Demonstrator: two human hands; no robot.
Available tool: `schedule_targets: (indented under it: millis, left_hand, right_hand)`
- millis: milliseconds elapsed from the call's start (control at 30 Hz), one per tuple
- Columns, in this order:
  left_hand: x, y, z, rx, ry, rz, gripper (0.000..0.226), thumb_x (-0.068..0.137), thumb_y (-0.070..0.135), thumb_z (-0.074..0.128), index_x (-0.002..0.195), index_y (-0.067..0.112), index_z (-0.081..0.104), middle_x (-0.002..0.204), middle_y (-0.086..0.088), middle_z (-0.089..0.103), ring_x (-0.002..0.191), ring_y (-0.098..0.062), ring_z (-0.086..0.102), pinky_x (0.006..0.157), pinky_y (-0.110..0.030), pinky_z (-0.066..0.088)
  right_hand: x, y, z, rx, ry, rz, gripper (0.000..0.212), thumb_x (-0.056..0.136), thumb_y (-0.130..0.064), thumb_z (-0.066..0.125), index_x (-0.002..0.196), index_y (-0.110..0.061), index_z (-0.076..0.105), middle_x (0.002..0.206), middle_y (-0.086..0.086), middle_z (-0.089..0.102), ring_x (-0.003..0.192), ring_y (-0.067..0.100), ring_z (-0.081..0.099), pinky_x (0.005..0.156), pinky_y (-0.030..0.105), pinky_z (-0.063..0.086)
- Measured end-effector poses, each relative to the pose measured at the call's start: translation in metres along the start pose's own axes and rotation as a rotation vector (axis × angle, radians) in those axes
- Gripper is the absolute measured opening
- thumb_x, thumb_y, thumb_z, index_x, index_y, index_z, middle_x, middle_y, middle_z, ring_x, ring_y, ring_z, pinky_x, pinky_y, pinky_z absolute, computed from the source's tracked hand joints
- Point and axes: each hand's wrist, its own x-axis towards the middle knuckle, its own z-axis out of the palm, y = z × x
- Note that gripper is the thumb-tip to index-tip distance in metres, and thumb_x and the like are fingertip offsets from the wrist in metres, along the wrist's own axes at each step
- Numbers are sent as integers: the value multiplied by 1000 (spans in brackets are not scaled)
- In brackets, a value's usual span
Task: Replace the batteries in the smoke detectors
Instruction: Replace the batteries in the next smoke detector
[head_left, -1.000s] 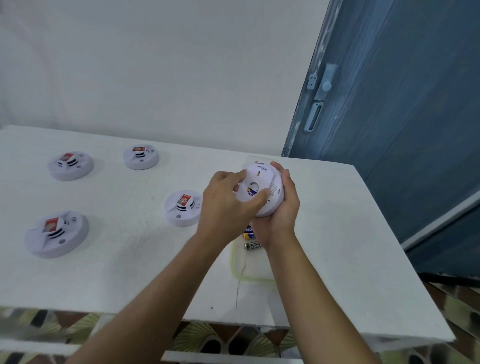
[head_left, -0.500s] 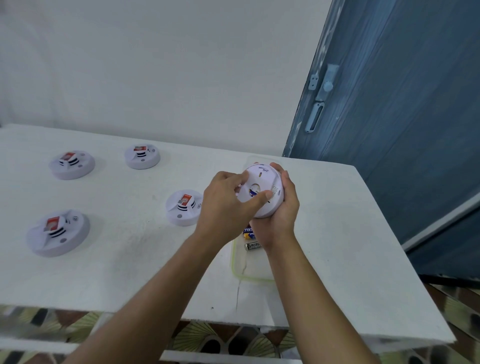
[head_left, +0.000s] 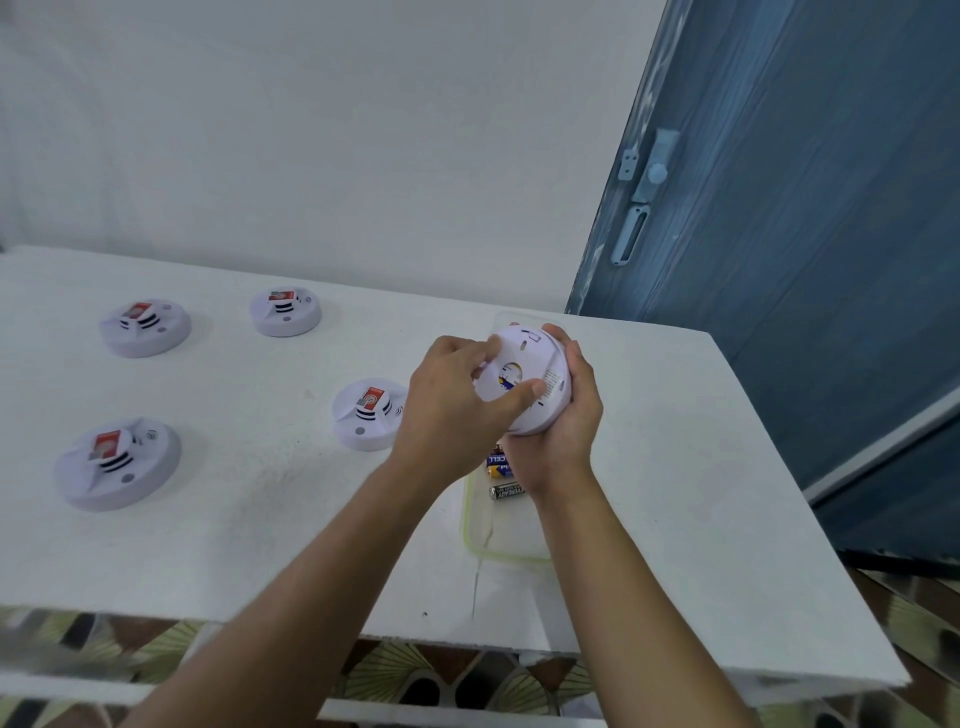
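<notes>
The white tabletop (head_left: 249, 545) in front of you runs up to a plain white wall (head_left: 311, 130). A blue door (head_left: 805, 286) with a pale latch (head_left: 652, 171) stands off to your right, and patterned floor tiles (head_left: 400, 670) show below the near edge. 4 smoke detectors lie on the tabletop, each with a red label on top: the far-left detector (head_left: 145, 327), the far-middle detector (head_left: 285, 312), the near-left detector (head_left: 118, 464) and the centre detector (head_left: 366, 413), all well apart. A clear tray (head_left: 498, 543) with a greenish rim sits toward the right. In it lie a black battery (head_left: 505, 491) and, just beyond it, blue-and-yellow batteries (head_left: 498, 461) partly hidden by your wrists.

You hold the 5th detector (head_left: 540, 364) in the air above the tray, tilted, with its flat back and round centre opening turned toward you. Your right grip (head_left: 569, 421) cups it from below and from the right, with the fingers curled over the far rim. Your left grip (head_left: 449, 410) clasps the back plate, with the thumb (head_left: 524, 391) laid across the lower face and the fingertips hooked on the upper-left edge.
</notes>
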Motion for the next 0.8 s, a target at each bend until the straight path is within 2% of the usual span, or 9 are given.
schedule_targets:
  millis: [167,433,500,633,800]
  left_hand:
    - [-1,1,0,43,-3,-28,55,77,51,74,120,19,64,113,3,56,95,-8,55,65,-3,35]
    - [2,0,0,30,1,-28,54,76,49,76,119,19,65,112,3,55,96,-11,57,68,-4,33]
    - [4,0,-1,3,-12,-18,56,75,47,78,122,19,64,114,5,55,96,-8,57,73,-7,39]
    - [5,-1,-2,-32,-3,-35,61,73,49,79,124,22,62,115,7,58,95,-7,60,82,-22,51]
    - [2,2,-1,-138,-1,-90,61,71,45,82,123,23,59,112,5,61,94,-9,63,83,-32,56]
  right_hand:
    - [-1,2,0,-9,-5,8,20,96,-32,51,103,-22,67,109,10,67,96,29,66,80,37,57]
    - [-1,-1,4,-61,3,26,22,101,-32,45,104,-23,64,101,7,70,91,24,67,79,35,56]
    - [-1,-3,5,-83,-5,39,20,102,-31,45,107,-22,62,102,6,69,90,23,68,77,34,56]
    - [-1,-4,6,-127,5,21,21,104,-30,41,108,-22,60,102,6,68,87,23,68,74,34,57]
    - [-2,-4,9,-153,29,19,22,104,-32,41,105,-23,60,98,4,70,80,22,70,72,33,56]
